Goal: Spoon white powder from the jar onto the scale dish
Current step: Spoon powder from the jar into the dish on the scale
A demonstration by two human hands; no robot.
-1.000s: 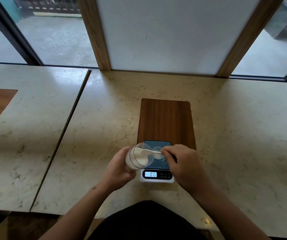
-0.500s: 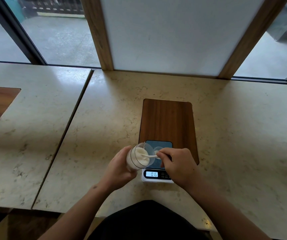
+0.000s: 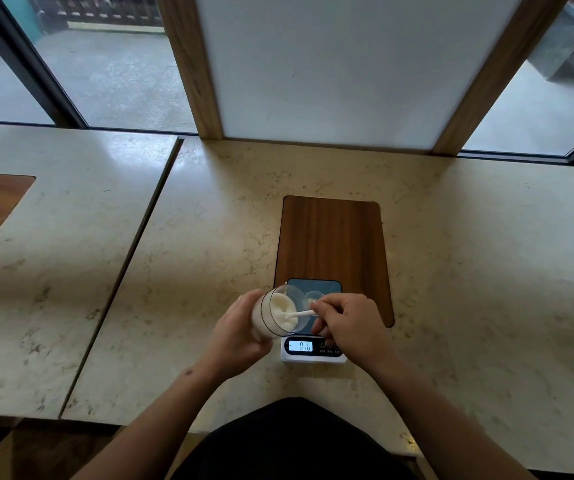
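The crowded spot is lower centre of the frame: the left hand (image 3: 240,336) holds the tilted jar (image 3: 275,315) just left of the scale (image 3: 314,341), the right hand (image 3: 346,325) covers the scale's right half, and the spoon (image 3: 299,315) bridges the gap between them, so no straight way down to the dish (image 3: 311,299) is open from the near side. Above them in the frame the wooden inlay (image 3: 332,244) lies flat and bare, leaving an open approach from the top. The stone counter (image 3: 486,271) is unoccupied at right and left. A wall panel (image 3: 330,64) with wooden posts closes off the upper centre
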